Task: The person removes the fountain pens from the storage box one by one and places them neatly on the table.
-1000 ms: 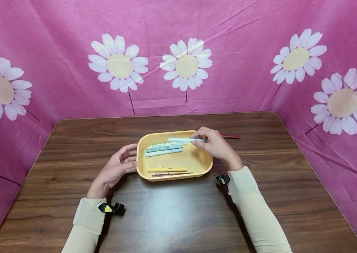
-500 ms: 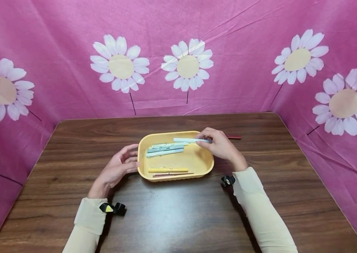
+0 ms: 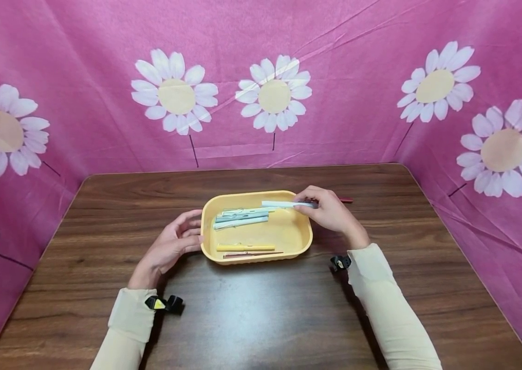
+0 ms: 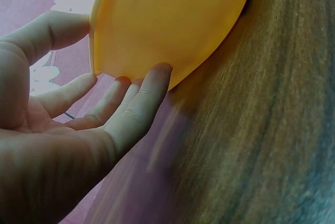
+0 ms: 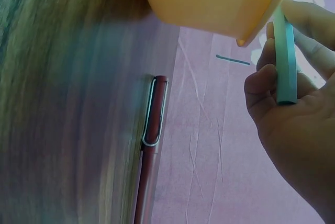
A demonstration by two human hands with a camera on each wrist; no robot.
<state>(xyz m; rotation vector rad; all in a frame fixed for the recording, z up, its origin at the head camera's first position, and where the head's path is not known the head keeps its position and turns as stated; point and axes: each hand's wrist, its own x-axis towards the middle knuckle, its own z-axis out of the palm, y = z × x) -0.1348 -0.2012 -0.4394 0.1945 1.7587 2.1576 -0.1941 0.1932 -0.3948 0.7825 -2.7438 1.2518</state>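
left hand (image 3: 169, 247) loose against smooth yellow tray (image 3: 286, 232), right hand (image 3: 330, 211) snug round flat-sided pen (image 5: 286, 67)

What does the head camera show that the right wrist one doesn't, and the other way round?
Only the head view: the left hand touching the yellow tray, and inside it a cluster of pale blue-green pens, a yellow pen and a dark red pen.

Only the right wrist view: the metal clip on the red pen on the wooden table, and the palm side of the right hand.

Both: the tray, the right hand holding a light pen, part of the red pen, the table and the pink cloth.
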